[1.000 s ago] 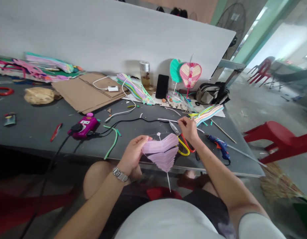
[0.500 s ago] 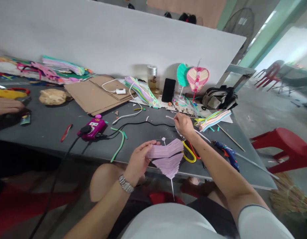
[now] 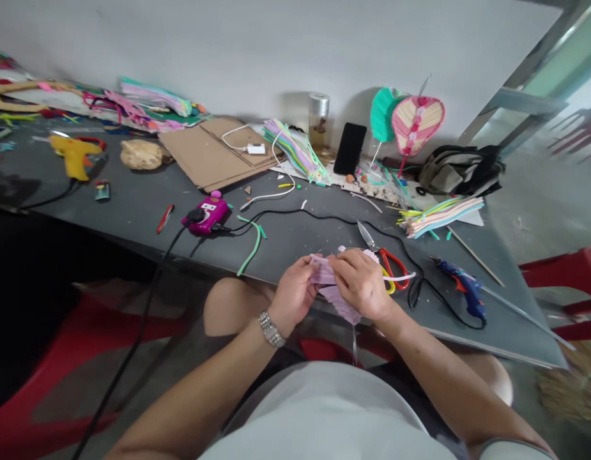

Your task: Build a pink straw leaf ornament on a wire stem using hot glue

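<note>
A lilac fan-shaped piece [image 3: 340,305], built of close rows of pipe cleaner on a thin stick, is in front of me at the table's near edge. My left hand [image 3: 298,291] is closed on its left side, thumb on top. Over its upper right part lies my right hand [image 3: 362,281], fingers pinched at the rows. A pale pipe cleaner [image 3: 401,277] runs out from under this hand to the right; its other end is hidden. Just beyond are red-handled scissors [image 3: 393,265] and a yellow handle, partly covered.
A blue glue gun [image 3: 460,287] lies at right, a yellow one [image 3: 75,156] at far left. Pipe cleaner bundles [image 3: 441,216], a phone [image 3: 350,148], a jar [image 3: 319,121] and two finished fans [image 3: 417,124] stand behind. A black cable crosses from a purple socket [image 3: 209,214].
My right hand has come back from over the table to the lilac fan, bringing the pale pipe cleaner. The view has shifted left and down. A co-worker's hand at left has gone from the yellow glue gun.
</note>
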The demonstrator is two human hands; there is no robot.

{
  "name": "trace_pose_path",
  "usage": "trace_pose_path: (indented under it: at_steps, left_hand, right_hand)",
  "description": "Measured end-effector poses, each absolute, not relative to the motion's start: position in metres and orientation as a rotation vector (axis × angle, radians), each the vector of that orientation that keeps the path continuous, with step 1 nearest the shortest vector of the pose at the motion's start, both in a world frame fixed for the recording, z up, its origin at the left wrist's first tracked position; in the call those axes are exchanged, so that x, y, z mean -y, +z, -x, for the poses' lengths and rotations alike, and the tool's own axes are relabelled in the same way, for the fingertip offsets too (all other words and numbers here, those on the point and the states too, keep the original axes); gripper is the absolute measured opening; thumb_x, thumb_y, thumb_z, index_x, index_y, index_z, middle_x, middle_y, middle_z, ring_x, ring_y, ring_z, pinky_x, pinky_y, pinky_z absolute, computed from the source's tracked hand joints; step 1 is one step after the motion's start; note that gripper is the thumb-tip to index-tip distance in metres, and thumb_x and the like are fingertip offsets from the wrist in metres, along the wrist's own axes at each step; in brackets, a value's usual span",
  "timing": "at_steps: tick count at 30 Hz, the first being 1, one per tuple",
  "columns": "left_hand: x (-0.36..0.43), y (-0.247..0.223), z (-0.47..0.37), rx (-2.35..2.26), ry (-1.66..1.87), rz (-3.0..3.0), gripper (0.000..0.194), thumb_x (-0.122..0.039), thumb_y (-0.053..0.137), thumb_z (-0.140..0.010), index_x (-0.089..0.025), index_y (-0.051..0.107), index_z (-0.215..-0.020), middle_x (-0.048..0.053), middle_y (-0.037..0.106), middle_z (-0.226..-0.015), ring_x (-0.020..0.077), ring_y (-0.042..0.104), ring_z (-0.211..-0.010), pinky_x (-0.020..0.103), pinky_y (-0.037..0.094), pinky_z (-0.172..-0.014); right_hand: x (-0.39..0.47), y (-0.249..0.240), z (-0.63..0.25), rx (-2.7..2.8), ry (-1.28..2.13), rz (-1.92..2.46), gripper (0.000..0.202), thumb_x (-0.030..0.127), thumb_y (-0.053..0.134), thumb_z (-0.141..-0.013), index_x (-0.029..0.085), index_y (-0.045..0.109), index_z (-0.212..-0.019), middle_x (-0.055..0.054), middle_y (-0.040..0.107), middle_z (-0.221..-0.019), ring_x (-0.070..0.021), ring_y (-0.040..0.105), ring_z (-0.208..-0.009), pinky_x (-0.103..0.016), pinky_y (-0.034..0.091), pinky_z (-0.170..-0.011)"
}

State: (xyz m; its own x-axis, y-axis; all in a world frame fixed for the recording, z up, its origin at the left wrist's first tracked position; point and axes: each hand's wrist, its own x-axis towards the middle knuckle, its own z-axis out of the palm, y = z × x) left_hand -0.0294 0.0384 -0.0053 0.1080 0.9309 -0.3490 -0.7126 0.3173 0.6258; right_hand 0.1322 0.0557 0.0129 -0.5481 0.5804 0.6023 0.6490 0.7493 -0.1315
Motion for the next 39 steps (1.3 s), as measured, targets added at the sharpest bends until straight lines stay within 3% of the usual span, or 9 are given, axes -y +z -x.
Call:
trace_pose_path:
  at_steps: [6,11,19,25,33,36,39]
  left_hand:
    - [-0.034,0.005,0.023,-0.763,1.283,-0.375,0.035,-0.032,0.09,-0.069,-0.016,0.07,-0.093,0.002,0.076,-0.084,0.015,0.07,-0.075,0.026,0.054,-0.071]
    - [-0.037,0.008,0.018,-0.805,1.337,-0.408,0.04,-0.045,0.09,-0.068,-0.016,0.07,-0.086,0.003,0.076,-0.083,0.0154,0.069,-0.074,0.026,0.051,-0.068]
    - [-0.043,0.012,0.014,-0.863,1.355,-0.472,0.033,-0.043,0.089,-0.068,-0.017,0.069,-0.078,0.001,0.073,-0.075,0.0161,0.067,-0.072,0.028,0.05,-0.071]
    - [-0.043,0.018,0.012,-0.857,1.328,-0.52,0.034,-0.041,0.089,-0.067,-0.018,0.067,-0.076,0.005,0.078,-0.083,0.0194,0.07,-0.076,0.031,0.053,-0.074]
    - [-0.038,0.025,0.008,-0.859,1.308,-0.607,0.035,-0.044,0.091,-0.066,-0.017,0.07,-0.075,0.001,0.073,-0.074,0.0135,0.063,-0.065,0.025,0.048,-0.064]
    - [-0.037,0.028,0.008,-0.86,1.291,-0.616,0.034,-0.043,0.09,-0.067,-0.018,0.069,-0.075,0.002,0.076,-0.077,0.0152,0.065,-0.067,0.026,0.049,-0.065]
    - [-0.04,0.028,0.011,-0.869,1.291,-0.624,0.036,-0.043,0.091,-0.067,-0.018,0.066,-0.073,0.005,0.079,-0.082,0.0174,0.068,-0.07,0.026,0.05,-0.064]
  right_hand:
    - [-0.055,0.015,-0.135,2.341,-0.221,0.914,0.021,0.013,0.052,-0.1,0.018,0.07,-0.094,-0.008,0.07,-0.093,-0.021,0.058,-0.084,-0.033,0.046,-0.074]
    - [-0.055,0.018,-0.137,2.348,-0.225,0.919,0.022,0.013,0.051,-0.1,0.019,0.071,-0.095,-0.008,0.069,-0.093,-0.0207,0.059,-0.085,-0.032,0.047,-0.074]
    - [-0.053,0.027,-0.151,2.291,-0.08,1.028,0.023,0.017,0.05,-0.101,0.023,0.072,-0.104,-0.009,0.07,-0.098,-0.0227,0.064,-0.092,-0.036,0.052,-0.081]
    - [-0.055,0.05,-0.168,2.155,0.057,1.087,0.018,0.022,0.055,-0.101,0.024,0.072,-0.102,-0.008,0.07,-0.097,-0.0206,0.066,-0.088,-0.033,0.053,-0.079]
    - [-0.067,0.073,-0.17,2.428,0.039,1.016,0.019,0.019,0.058,-0.097,0.024,0.077,-0.096,-0.013,0.059,-0.14,-0.0331,0.054,-0.128,-0.05,0.045,-0.098]
    - [-0.067,0.079,-0.169,2.301,0.136,1.01,0.018,0.019,0.059,-0.097,0.022,0.072,-0.085,-0.01,0.067,-0.128,-0.0295,0.059,-0.123,-0.048,0.046,-0.1]
    - [-0.063,0.093,-0.183,1.958,0.262,1.041,0.012,0.026,0.064,-0.096,0.024,0.068,-0.084,-0.005,0.073,-0.1,-0.0241,0.068,-0.098,-0.044,0.052,-0.091]
